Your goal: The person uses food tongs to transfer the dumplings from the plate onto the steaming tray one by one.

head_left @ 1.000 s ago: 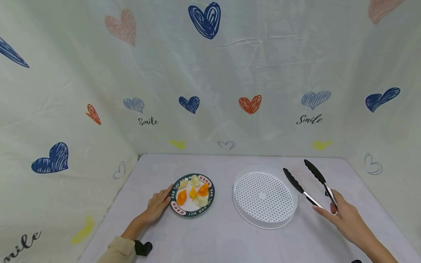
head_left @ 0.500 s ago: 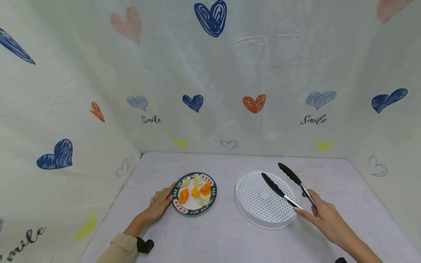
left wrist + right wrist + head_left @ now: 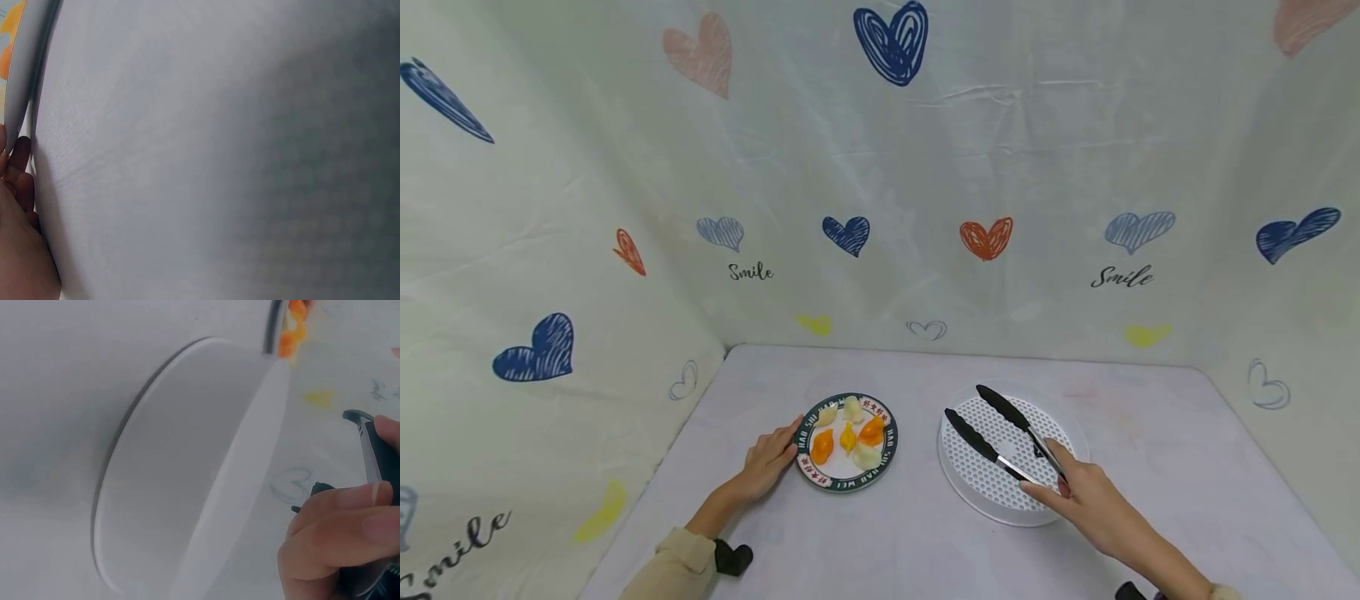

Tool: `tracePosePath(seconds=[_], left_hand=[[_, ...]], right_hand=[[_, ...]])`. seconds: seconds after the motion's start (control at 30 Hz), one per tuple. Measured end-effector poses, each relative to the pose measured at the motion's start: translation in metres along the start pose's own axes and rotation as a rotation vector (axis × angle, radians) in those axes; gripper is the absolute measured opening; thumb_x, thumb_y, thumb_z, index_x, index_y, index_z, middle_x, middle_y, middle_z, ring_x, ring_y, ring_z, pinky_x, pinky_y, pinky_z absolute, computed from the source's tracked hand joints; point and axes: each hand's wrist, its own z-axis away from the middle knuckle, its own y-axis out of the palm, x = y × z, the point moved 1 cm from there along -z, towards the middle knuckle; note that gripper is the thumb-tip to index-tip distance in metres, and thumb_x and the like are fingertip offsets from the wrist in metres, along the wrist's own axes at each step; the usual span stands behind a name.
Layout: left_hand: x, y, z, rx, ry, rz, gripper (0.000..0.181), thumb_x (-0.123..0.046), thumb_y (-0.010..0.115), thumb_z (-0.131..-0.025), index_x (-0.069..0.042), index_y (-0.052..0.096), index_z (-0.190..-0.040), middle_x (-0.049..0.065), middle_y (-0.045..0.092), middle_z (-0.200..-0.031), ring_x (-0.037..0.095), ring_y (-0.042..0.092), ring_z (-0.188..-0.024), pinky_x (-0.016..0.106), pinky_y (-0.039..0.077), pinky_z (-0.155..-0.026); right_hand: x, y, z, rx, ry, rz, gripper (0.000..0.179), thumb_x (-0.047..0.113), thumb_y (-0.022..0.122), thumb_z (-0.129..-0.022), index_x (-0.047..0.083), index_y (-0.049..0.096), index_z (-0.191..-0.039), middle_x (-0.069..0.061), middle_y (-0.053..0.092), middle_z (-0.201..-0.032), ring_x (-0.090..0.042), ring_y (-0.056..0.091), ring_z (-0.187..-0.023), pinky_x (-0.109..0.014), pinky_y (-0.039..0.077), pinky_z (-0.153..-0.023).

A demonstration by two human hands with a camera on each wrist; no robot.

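From the head, we faced forward and down onto the table (image 3: pixel 880 550). Close in, the left-wrist view shared the plate (image 3: pixel 842 468) at ten o'clock; the right-wrist view shared the tray (image 3: pixel 973 479), side-on.

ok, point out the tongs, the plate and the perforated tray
Tongs (image 3: pixel 976 437): head view, black end of nearer arm.
Plate (image 3: pixel 891 436): head view, right side of rim.
Perforated tray (image 3: pixel 981 478): head view, bare lower left of top.

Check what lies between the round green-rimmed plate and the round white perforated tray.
The head view shows only a bare strip of white tabletop between the plate and the tray.
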Motion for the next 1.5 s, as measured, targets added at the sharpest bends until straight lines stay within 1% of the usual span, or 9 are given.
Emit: tracePosePath(seconds=[0.3, 0.57, 0.8, 0.87, 0.93, 1.03, 1.17, 1.37, 1.5], left_hand=[[-0.001, -0.003, 0.001, 0.008, -0.010, 0.001, 0.060, -0.038, 0.038, -0.108, -0.011, 0.023, -0.159, 0.019, 0.037, -0.153, 0.034, 0.033, -0.121, 0.049, 0.029, -0.090], [-0.003, -0.004, 0.002, 0.011, -0.006, -0.003, 0.060, -0.038, 0.039, -0.108, -0.010, 0.024, -0.159, 0.019, 0.036, -0.153, 0.034, 0.035, -0.121, 0.049, 0.029, -0.091], [-0.002, -0.004, 0.002, 0.010, -0.009, 0.008, 0.059, -0.036, 0.039, -0.108, -0.010, 0.025, -0.158, 0.019, 0.036, -0.154, 0.035, 0.034, -0.123, 0.050, 0.029, -0.092], [-0.002, -0.004, 0.002, 0.011, -0.010, 0.015, 0.059, -0.037, 0.039, -0.108, -0.010, 0.025, -0.158, 0.019, 0.036, -0.154, 0.035, 0.033, -0.123, 0.051, 0.028, -0.093], [-0.002, -0.004, 0.001, 0.013, -0.007, 0.032, 0.059, -0.036, 0.040, -0.108, -0.010, 0.025, -0.158, 0.019, 0.035, -0.154, 0.035, 0.033, -0.123, 0.054, 0.027, -0.095], [-0.001, -0.002, 0.001, 0.014, -0.004, 0.076, 0.058, -0.034, 0.040, -0.108, -0.009, 0.025, -0.158, 0.021, 0.034, -0.154, 0.038, 0.031, -0.127, 0.059, 0.024, -0.107], [-0.003, -0.002, 0.002, 0.009, 0.011, 0.133, 0.057, -0.027, 0.042, -0.108, -0.007, 0.023, -0.158, 0.022, 0.034, -0.152, 0.039, 0.030, -0.132, 0.063, 0.021, -0.115], [-0.008, -0.001, 0.003, -0.027, 0.040, 0.152, 0.056, -0.020, 0.045, -0.107, -0.001, 0.025, -0.156, 0.025, 0.037, -0.150, 0.041, 0.034, -0.137, 0.060, 0.025, -0.115], [-0.008, 0.000, 0.003, -0.043, 0.047, 0.195, 0.054, -0.014, 0.046, -0.107, 0.001, 0.026, -0.155, 0.027, 0.037, -0.151, 0.042, 0.035, -0.140, 0.057, 0.026, -0.115]], right_hand=[[0.019, 0.021, -0.010, 0.058, -0.080, -0.081, 0.082, 0.042, 0.070, -0.092, -0.014, 0.039, -0.143, 0.010, 0.037, -0.056, 0.001, 0.029, -0.050, -0.020, 0.034, -0.044], [0.036, 0.041, -0.016, 0.081, -0.144, -0.087, 0.068, 0.040, 0.068, -0.094, -0.004, 0.045, -0.142, 0.010, 0.041, -0.057, 0.001, 0.036, -0.051, -0.020, 0.038, -0.045], [0.054, 0.060, -0.023, 0.175, -0.102, -0.116, 0.076, 0.043, 0.065, -0.095, -0.009, 0.040, -0.144, 0.006, 0.043, -0.056, -0.004, 0.041, -0.052, -0.024, 0.042, -0.048], [0.058, 0.066, -0.024, 0.193, -0.079, -0.113, 0.080, 0.045, 0.066, -0.094, -0.012, 0.039, -0.144, -0.005, 0.058, -0.065, -0.007, 0.050, -0.060, -0.029, 0.051, -0.057], [0.062, 0.071, -0.025, 0.210, -0.049, -0.101, 0.086, 0.048, 0.067, -0.092, -0.015, 0.038, -0.143, -0.020, 0.068, -0.086, -0.016, 0.062, -0.076, -0.039, 0.057, -0.071], [0.065, 0.078, -0.027, 0.227, -0.037, -0.084, 0.085, 0.049, 0.069, -0.091, -0.014, 0.042, -0.141, -0.033, 0.062, -0.119, -0.026, 0.063, -0.097, -0.053, 0.055, -0.085], [0.068, 0.086, -0.030, 0.250, -0.034, -0.070, 0.086, 0.049, 0.069, -0.091, -0.016, 0.042, -0.140, -0.035, 0.061, -0.121, -0.025, 0.062, -0.094, -0.050, 0.056, -0.081], [0.071, 0.092, -0.033, 0.278, -0.018, -0.069, 0.087, 0.050, 0.068, -0.091, -0.017, 0.042, -0.139, -0.036, 0.062, -0.117, -0.019, 0.059, -0.077, -0.037, 0.054, -0.062], [0.072, 0.096, -0.036, 0.280, -0.021, -0.063, 0.084, 0.050, 0.067, -0.092, -0.017, 0.043, -0.138, -0.037, 0.062, -0.117, -0.020, 0.061, -0.077, -0.036, 0.054, -0.061]])
